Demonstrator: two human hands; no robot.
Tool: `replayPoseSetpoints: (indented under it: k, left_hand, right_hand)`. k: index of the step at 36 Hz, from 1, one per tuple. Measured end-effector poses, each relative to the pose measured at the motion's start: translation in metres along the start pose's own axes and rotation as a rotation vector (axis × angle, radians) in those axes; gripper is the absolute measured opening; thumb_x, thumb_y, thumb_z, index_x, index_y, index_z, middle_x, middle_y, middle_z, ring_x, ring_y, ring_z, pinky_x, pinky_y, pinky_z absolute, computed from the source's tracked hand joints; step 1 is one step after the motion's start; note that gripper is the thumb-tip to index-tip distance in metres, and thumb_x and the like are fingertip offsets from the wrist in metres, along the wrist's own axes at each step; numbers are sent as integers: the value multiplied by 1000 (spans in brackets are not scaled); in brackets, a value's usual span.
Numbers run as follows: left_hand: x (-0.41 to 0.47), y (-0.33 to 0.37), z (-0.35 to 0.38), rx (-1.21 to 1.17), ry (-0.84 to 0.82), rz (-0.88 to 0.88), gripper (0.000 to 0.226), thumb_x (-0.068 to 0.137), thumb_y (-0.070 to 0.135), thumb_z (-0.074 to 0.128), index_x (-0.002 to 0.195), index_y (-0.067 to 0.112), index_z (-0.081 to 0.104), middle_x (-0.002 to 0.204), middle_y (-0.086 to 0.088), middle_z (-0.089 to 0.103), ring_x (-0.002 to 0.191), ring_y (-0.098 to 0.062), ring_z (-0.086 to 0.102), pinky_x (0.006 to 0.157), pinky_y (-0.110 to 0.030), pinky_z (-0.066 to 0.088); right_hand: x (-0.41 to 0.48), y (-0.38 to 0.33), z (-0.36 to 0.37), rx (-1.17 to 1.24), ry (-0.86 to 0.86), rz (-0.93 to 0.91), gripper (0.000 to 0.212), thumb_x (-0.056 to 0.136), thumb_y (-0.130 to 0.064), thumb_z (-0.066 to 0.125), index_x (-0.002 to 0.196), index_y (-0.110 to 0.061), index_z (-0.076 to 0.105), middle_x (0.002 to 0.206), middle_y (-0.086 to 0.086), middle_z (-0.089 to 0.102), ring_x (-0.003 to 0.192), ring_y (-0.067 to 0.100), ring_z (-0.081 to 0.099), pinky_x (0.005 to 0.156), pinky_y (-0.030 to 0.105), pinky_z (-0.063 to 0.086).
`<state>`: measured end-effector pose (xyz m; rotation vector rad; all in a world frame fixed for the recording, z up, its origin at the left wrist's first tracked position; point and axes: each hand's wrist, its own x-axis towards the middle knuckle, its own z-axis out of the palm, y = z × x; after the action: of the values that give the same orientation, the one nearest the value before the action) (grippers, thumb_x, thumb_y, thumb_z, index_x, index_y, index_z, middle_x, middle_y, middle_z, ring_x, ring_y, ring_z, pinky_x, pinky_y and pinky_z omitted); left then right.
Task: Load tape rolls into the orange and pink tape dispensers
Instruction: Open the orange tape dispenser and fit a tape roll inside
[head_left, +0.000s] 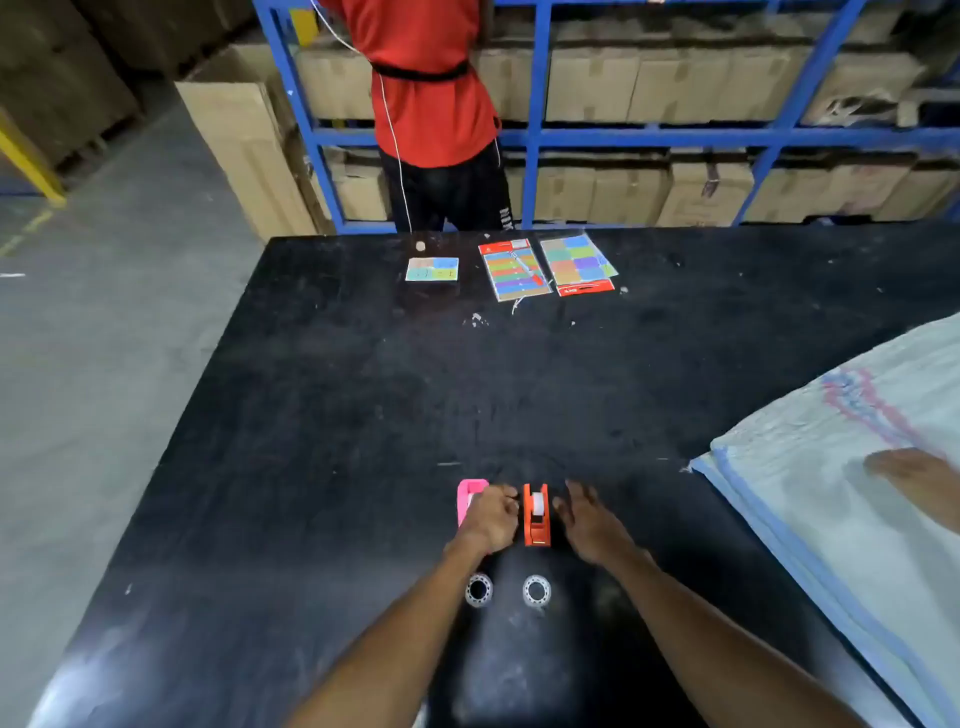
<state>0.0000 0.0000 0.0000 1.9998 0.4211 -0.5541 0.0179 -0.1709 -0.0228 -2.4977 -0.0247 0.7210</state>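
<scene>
The orange tape dispenser (536, 515) stands on the black table (363, 415) with a white roll in its cradle. To its left is the pink tape dispenser (467, 499), half hidden under my left hand (491, 514). That hand's fingers are curled and its fingertips reach the orange dispenser's left side; whether it grips anything is unclear. My right hand (587, 519) lies just right of the orange dispenser with fingers spread and nothing in it. Two clear tape rolls (478, 590) (536, 591) lie flat between my forearms, nearer to me.
A large white woven sack (831, 493) covers the table's right side, with another person's hand (914, 473) on it. Coloured sticky-note packs (519, 267) lie at the far edge. A person in a red shirt (426, 93) stands before blue shelving (675, 136) of cartons.
</scene>
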Motion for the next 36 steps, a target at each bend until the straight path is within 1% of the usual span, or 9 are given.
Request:
replayPoseSetpoints:
  k: [2,5,10,14,19,21,24,30,36]
  left_hand:
    - [3,0,5,66,28,20,31,90,1,38,105,11,63,96,-15,69,92,-28,64,89,-41,51]
    - [14,-3,16,90,43,8,31,89,1,38,105,0,64,106,-19,71,99,-32,64,89,-37,50]
    - [39,-22,33,46,31,-14,36,84,14,37,104,7,65,103,-15,73,94,-31,68,88,-44,54]
    - [33,-8,35,-35,22,-41,28,93,7,42,108,10,65,104,-11,73,96,-25,68,88,-35,53]
    - [34,-6,35,-172,38,-68,33,95,4,41,119,15,61,112,-10,71,101,-24,68,96,-39,54]
    - [34,-6,33,-236,45,-76,32,96,5,42,120,16,60,110,-11,70,94,-22,68,89,-39,57]
    - [29,-1,28,-362,23,-98,32,97,3,43,126,14,54,108,-7,65,78,-16,62,66,-28,56]
    - [18,1,14,-485,-45,-83,38,95,14,57,132,22,50,96,-4,65,86,-18,68,79,-42,59]
    - [-8,9,5,-605,-102,-23,50,92,12,62,139,19,46,118,-20,67,101,-29,71,78,-47,61]
  right_hand:
    - [1,-1,4,42,17,24,59,104,-44,30,152,-11,22,157,20,26,137,43,41,111,51,37]
    - [8,-3,13,99,3,46,58,106,-39,31,154,-10,20,157,20,22,137,42,40,111,47,35]
    - [19,-5,26,205,1,19,50,106,-29,36,152,-10,30,146,21,31,133,37,46,111,39,35]
    - [23,-5,30,259,13,15,42,106,-25,37,145,-10,39,133,21,42,124,35,50,107,32,35]
    - [30,0,29,291,44,-11,45,106,-33,35,148,-17,37,145,16,46,133,30,47,113,36,34]
    - [32,0,25,297,18,0,45,105,-41,33,147,-26,36,144,13,52,129,31,52,110,39,40]
    - [28,-4,15,351,-10,33,43,102,-51,29,143,-38,35,138,10,59,124,32,57,105,39,43]
    - [16,-15,0,412,-29,-23,41,102,-53,27,140,-40,33,133,6,61,121,33,56,102,40,39]
    - [-8,-29,-14,442,15,-80,38,104,-48,28,137,-33,37,122,8,65,112,31,61,94,35,41]
